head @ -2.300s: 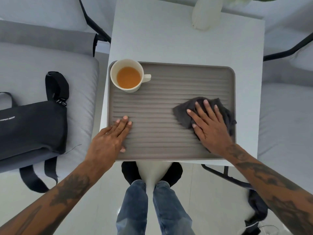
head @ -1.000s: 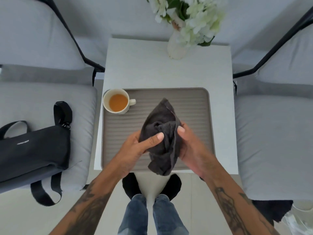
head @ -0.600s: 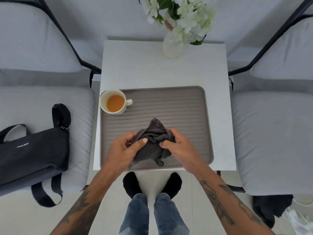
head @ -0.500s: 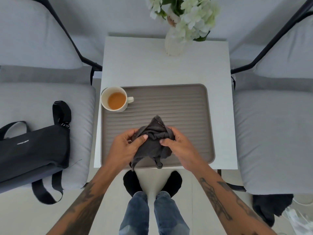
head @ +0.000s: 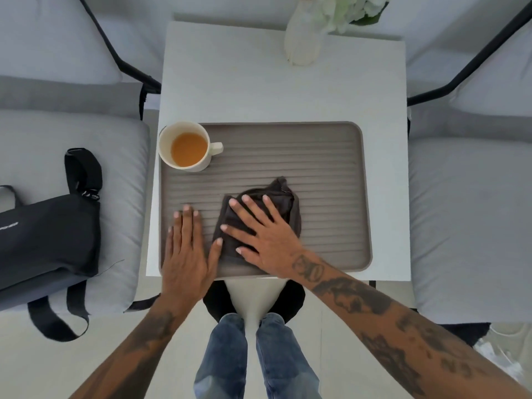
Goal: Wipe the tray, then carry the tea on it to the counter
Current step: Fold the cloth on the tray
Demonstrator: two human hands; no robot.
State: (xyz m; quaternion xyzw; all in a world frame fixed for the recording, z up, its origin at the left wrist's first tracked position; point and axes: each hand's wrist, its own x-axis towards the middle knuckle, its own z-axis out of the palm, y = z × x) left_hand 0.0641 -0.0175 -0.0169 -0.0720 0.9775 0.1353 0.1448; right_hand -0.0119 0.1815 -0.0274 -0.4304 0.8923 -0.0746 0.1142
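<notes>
The ribbed tray lies on the white counter, long axis left to right, the cup of tea on its far-left corner. The right hand, fingers spread flat, presses the dark cloth mid-tray. The left hand, flat and holding nothing, steadies the near-left edge, nearer the cup.

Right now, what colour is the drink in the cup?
Orange-amber tea in the cream ceramic cup, head view.

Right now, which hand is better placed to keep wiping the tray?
The right hand: it lies flat on the dark cloth mid-tray. The left hand presses the bare tray near its front left corner, steadying it.
</notes>
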